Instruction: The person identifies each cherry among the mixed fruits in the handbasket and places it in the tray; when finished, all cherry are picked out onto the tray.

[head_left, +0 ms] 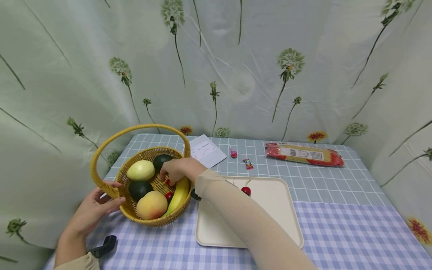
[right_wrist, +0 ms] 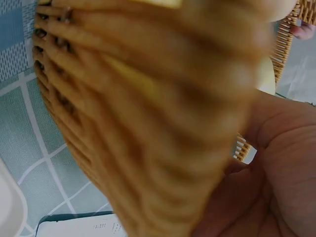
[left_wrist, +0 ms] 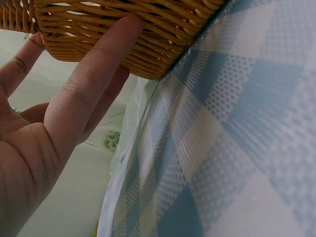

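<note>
A yellow wicker basket (head_left: 156,221) with a tall handle stands at the left of the table. It holds a peach (head_left: 152,205), a banana (head_left: 179,197), a yellow-green fruit (head_left: 141,170), dark green avocados (head_left: 140,190) and red cherries (head_left: 169,196). My right hand (head_left: 180,170) reaches over the rim, its thumb and forefinger around a red cherry (head_left: 167,182); the basket wall hides the fingertips in the right wrist view. With extended fingers my left hand (head_left: 91,210) touches the basket's left side by the handle base; the left wrist view shows those fingers (left_wrist: 84,84) against the weave.
A cream tray (head_left: 270,213) lies right of the basket under my right forearm, with a stemmed cherry (head_left: 246,191) on it. Behind are a white packet (head_left: 206,150), a lollipop (head_left: 233,153), a small wrapped candy (head_left: 248,164) and a pack of noodles (head_left: 303,154).
</note>
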Demonstrator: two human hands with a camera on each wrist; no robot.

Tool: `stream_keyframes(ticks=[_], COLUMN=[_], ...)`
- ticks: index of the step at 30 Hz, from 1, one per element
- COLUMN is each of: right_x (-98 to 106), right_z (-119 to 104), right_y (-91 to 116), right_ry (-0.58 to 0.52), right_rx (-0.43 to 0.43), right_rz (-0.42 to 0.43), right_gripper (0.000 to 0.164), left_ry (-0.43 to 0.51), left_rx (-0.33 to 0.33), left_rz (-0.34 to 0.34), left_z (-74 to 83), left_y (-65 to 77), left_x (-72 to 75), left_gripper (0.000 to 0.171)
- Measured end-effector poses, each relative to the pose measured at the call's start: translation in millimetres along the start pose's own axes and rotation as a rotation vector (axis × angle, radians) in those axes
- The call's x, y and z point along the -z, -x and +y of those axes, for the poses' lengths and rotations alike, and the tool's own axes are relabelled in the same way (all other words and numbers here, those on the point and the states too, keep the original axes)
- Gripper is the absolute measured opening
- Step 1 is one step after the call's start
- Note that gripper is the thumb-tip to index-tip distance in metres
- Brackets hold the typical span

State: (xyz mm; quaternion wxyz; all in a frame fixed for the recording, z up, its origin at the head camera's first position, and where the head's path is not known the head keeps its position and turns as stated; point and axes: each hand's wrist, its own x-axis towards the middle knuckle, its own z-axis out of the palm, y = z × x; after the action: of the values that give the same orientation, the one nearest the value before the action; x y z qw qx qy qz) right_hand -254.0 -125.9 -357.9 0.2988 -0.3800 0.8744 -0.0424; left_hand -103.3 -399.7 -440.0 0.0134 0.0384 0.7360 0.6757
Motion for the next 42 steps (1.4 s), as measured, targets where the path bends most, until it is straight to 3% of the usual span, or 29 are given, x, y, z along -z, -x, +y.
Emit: stream_keyframes(ticks=[12, 16, 22, 31, 42], right_x=[0, 1, 6, 10, 12], right_z=[-2, -1, 0, 1, 12], right_y=[4, 2, 1, 5, 13], right_ry=[0.081, 0.041, -0.038, -0.068, -0.073], right_rx=[0.041, 0.060, 0.069, 0.075, 0.175], right_rz=[0.032, 0.024, 0.010, 0.012, 0.086], right_gripper=[0.018, 0.013, 0.014, 0.016, 0.020], left_ry=[-0.035, -0.030, -0.034, -0.039, -0.052], left_rx=[0.011, -0.003, -0.003, 0.000, 0.022], left_rz=[0.012, 0.009, 0.012, 0.011, 0.028], left_z=[1.8, 1.6, 1.8, 0.5, -1.7], left_y=[-5.4, -5.5, -5.6, -4.1, -1.9], left_x=[-1.6, -2.1, -2.2, -2.4, -1.1], left_gripper=[0.041, 0.041, 0.041, 0.041, 0.040])
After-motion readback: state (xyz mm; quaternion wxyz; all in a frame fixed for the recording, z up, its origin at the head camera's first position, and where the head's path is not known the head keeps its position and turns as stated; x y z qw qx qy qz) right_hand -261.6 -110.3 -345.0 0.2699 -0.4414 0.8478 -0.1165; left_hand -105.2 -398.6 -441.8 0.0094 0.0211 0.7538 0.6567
